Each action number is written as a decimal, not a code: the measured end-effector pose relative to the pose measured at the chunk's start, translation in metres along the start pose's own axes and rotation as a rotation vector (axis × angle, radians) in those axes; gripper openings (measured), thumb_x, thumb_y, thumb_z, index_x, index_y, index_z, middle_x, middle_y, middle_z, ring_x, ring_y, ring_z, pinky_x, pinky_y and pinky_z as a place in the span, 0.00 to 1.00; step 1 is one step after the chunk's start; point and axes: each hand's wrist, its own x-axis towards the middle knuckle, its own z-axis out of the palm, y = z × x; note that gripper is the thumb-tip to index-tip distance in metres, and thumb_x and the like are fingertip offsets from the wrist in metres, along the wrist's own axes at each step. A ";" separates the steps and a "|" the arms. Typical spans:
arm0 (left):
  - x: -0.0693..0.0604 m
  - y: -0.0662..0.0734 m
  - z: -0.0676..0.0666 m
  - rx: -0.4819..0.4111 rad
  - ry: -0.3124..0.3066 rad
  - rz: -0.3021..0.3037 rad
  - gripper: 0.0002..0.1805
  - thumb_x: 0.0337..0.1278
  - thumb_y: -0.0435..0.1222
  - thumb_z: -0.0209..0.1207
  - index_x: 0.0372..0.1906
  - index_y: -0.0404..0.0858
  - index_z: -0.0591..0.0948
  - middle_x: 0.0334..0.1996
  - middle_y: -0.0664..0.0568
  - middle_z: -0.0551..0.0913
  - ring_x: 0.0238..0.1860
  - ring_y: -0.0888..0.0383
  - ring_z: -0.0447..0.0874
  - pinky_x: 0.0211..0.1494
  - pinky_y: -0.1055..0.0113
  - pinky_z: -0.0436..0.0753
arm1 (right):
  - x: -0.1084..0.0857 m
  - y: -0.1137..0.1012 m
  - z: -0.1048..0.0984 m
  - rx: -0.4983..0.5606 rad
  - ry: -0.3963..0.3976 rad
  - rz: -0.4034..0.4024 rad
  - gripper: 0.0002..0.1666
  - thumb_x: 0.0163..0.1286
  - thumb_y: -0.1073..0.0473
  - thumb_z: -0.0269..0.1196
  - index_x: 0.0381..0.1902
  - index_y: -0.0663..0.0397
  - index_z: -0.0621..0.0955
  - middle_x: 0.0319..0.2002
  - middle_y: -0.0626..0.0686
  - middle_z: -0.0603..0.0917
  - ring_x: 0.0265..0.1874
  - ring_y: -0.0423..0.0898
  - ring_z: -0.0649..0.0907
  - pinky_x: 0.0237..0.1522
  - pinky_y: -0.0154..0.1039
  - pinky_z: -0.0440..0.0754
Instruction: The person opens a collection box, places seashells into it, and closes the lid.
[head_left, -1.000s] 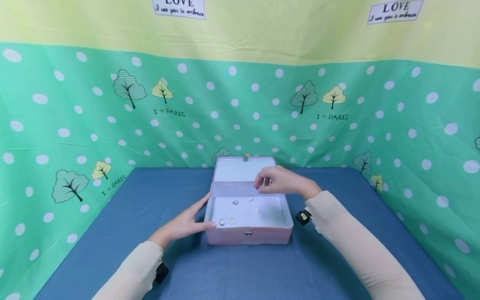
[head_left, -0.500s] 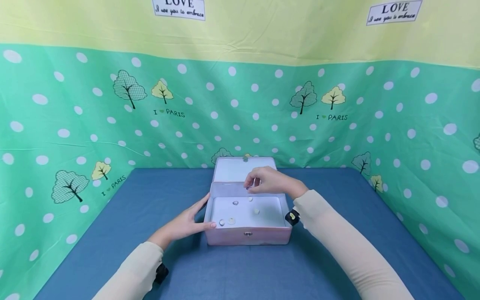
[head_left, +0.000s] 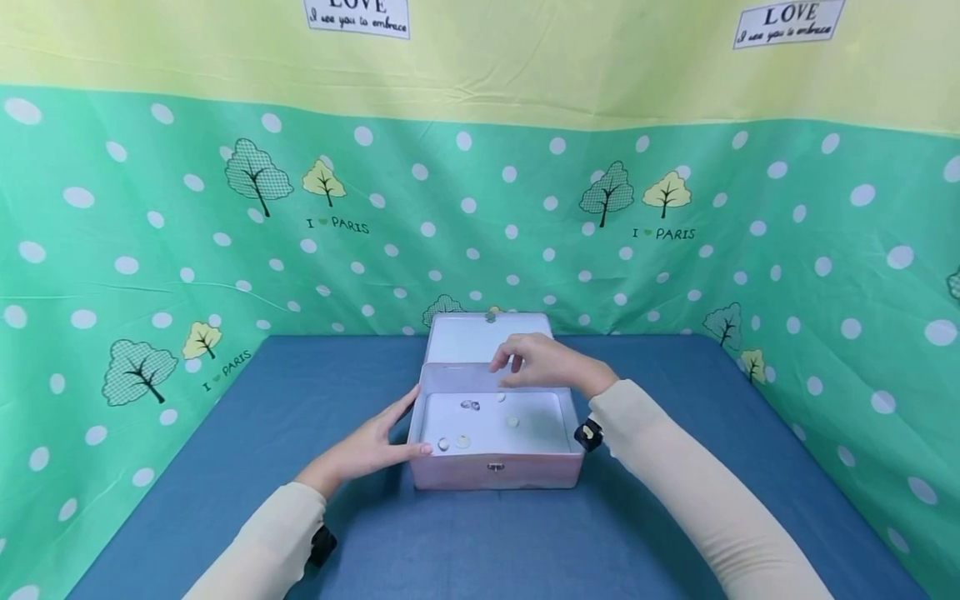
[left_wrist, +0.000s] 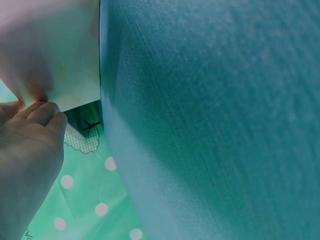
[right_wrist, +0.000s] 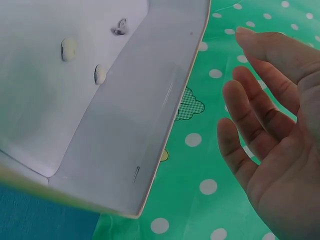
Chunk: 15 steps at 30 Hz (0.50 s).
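Note:
A pale pink latched box (head_left: pixel 495 472) stands with its lid (head_left: pixel 480 337) swung back. On its white floor lie several small shell-like pieces. Two greyish ones (head_left: pixel 470 405) lie together, and a cream one (right_wrist: pixel 69 49) shows in the right wrist view. My left hand (head_left: pixel 367 450) holds the box's left side, thumb over the front rim and fingers against the outer wall (left_wrist: pixel 65 60). Above the back part of the box hovers my right hand (head_left: pixel 543 362), fingers parted and holding nothing; the right wrist view shows them loosely bent.
Blue cloth (head_left: pixel 360 367) covers the table beneath the box. A green dotted curtain (head_left: pixel 510 208) hangs behind and along both sides. Black wrist cameras (head_left: pixel 588 435) sit under the sleeves.
My right hand moved left over the box, then let go of a small dark shell-like piece, which now lies beside another greyish one. The left hand has stayed in place.

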 end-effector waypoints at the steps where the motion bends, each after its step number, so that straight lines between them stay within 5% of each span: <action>1: 0.000 0.000 0.000 0.000 0.000 0.001 0.56 0.57 0.57 0.68 0.81 0.60 0.44 0.80 0.46 0.44 0.78 0.42 0.42 0.70 0.33 0.54 | -0.001 0.000 0.000 0.000 -0.001 0.001 0.11 0.66 0.60 0.70 0.47 0.47 0.86 0.48 0.50 0.84 0.43 0.43 0.82 0.44 0.35 0.81; 15: -0.001 0.001 0.000 0.008 0.004 -0.001 0.56 0.56 0.57 0.68 0.81 0.60 0.44 0.80 0.47 0.45 0.78 0.42 0.42 0.70 0.33 0.54 | -0.019 0.009 -0.012 -0.015 -0.009 0.014 0.11 0.68 0.60 0.69 0.47 0.48 0.86 0.47 0.50 0.85 0.43 0.43 0.82 0.45 0.36 0.81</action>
